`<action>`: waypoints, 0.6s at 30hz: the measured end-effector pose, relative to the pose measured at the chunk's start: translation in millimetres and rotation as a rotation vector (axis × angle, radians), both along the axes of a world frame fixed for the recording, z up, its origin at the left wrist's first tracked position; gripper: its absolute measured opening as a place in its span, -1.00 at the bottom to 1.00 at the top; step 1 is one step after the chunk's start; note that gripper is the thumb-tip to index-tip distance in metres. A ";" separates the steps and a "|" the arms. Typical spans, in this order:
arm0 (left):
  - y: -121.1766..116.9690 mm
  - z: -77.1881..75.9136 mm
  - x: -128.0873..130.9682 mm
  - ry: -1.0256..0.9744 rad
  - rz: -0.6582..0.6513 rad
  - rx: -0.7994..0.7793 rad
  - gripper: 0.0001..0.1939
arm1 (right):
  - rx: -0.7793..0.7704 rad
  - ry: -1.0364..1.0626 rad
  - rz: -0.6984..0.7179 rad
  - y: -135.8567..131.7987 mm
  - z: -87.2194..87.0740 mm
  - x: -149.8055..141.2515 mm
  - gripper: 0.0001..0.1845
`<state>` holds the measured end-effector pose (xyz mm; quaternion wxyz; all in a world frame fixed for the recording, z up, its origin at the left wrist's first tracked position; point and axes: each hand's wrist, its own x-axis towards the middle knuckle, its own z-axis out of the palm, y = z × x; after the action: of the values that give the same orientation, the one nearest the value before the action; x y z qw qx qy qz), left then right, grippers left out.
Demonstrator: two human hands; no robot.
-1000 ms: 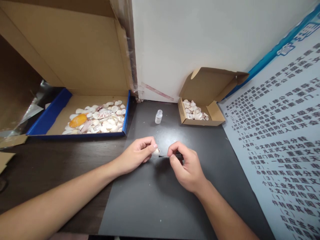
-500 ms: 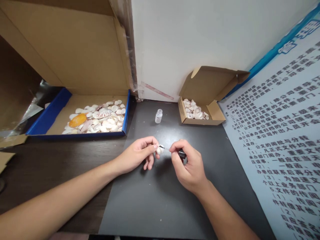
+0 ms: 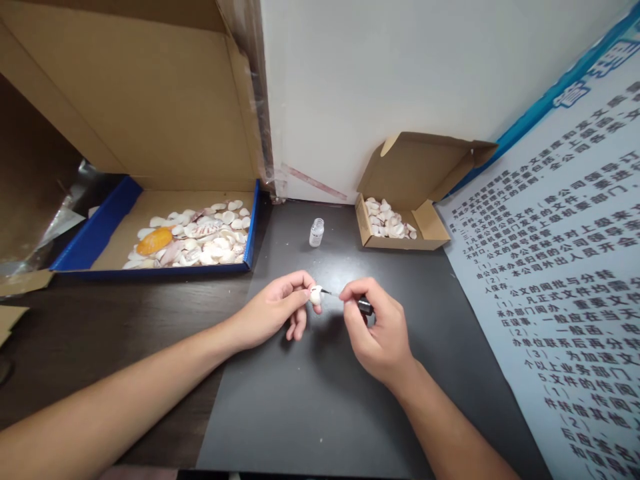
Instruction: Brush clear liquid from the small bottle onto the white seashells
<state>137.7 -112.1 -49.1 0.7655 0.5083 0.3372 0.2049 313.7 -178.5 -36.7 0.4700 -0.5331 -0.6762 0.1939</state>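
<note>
Between the thumb and fingers of my left hand [image 3: 280, 303] is a small white seashell [image 3: 316, 295]. My right hand [image 3: 377, 330] is closed round the black cap of a small brush [image 3: 366, 306]. The brush's thin stem points left, and its dark tip is at the right side of the shell; whether it touches cannot be made out. Beyond my hands a small clear glass bottle [image 3: 317, 233] stands upright with its mouth uncapped and a pale label on its side.
At the left a blue-edged cardboard box [image 3: 165, 270] with its lid up holds many shells and an orange one [image 3: 155, 241]. A smaller open cardboard box [image 3: 405, 244] with shells stands at the back right. A printed sheet [image 3: 565, 233] flanks the dark table [image 3: 280, 413].
The brush tip has shifted from the shell's left part, near my left thumb, to its right side. The shell has moved slightly left.
</note>
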 end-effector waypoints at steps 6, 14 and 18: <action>-1.1 1.4 0.0 0.000 -0.008 0.012 -0.74 | -0.028 -0.010 -0.059 2.6 -0.2 0.3 -0.86; -0.7 -1.8 0.6 -0.022 0.014 0.056 -0.73 | -0.123 0.007 0.007 -0.8 -0.7 0.6 -0.85; -1.2 -1.2 1.2 -0.027 0.017 0.065 -0.72 | -0.084 0.044 0.066 -0.2 -1.8 0.2 -0.84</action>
<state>138.9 -113.2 -50.3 0.7512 0.5272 0.3245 0.2291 313.8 -178.7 -38.6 0.4553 -0.5253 -0.6743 0.2492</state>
